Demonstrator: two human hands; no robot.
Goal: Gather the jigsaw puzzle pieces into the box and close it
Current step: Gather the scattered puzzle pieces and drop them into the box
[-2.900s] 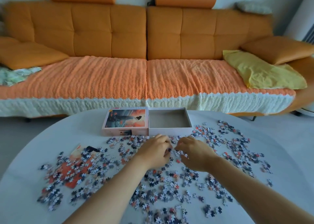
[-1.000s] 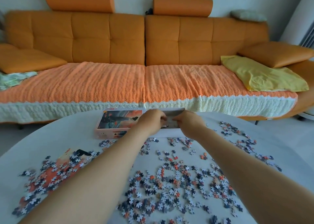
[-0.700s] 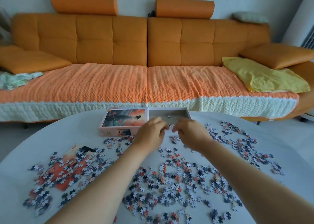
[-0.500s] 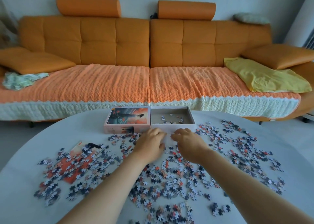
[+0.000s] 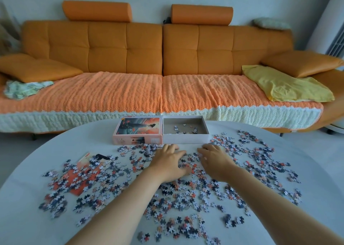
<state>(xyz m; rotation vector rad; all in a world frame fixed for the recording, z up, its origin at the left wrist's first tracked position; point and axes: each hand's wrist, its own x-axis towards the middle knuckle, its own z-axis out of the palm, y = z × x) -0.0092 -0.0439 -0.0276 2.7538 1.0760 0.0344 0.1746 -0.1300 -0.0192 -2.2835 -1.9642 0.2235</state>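
Hands: left hand point(image 5: 168, 164), right hand point(image 5: 214, 161), fingers point(image 5: 176, 151) loosely spread on pieces point(image 5: 186, 194).
Risk: hasty sweeping could knock pieces off the table point(image 5: 28, 217).

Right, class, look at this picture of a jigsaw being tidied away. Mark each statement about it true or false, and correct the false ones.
1. The box holds only a few puzzle pieces. True.
2. The lid is on the box. False: it lies beside the box, picture side up.
3. The left hand and the right hand both rest on loose pieces on the table. True.
4. The yellow cloth lies on the table. False: it lies on the sofa.
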